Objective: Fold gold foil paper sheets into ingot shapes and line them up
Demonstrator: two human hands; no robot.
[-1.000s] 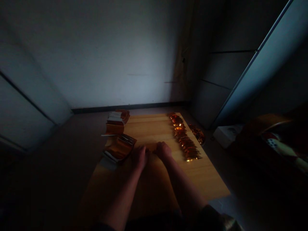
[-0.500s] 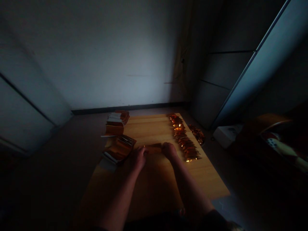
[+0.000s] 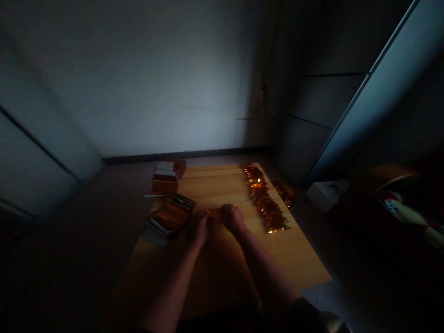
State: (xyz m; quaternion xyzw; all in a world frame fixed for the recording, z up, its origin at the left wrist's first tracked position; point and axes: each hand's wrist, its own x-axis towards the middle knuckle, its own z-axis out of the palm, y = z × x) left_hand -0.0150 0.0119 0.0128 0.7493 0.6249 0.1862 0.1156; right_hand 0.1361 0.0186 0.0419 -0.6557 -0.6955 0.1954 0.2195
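Observation:
My left hand [image 3: 201,225] and my right hand [image 3: 233,218] are close together over the middle of the wooden table, fingers closed. Between them shows a small part of a gold paper sheet [image 3: 215,213], gripped at both ends. The dim light hides its folds. Just left of my left hand lies a curved stack of gold paper [image 3: 173,213]. To the right of my right hand, a row of folded shiny gold paper pieces [image 3: 265,201] runs along the table's right side.
Another curved paper stack [image 3: 165,185] sits at the table's far left corner. Beyond the right edge of the wooden table [image 3: 215,180] is a heap of shiny gold pieces [image 3: 284,193]. A white box [image 3: 326,194] stands on the floor at right, and a wall [image 3: 173,92] rises behind.
My right hand has moved left, towards my left hand, so less of the gold paper shows between them. My left hand has stayed nearly in place.

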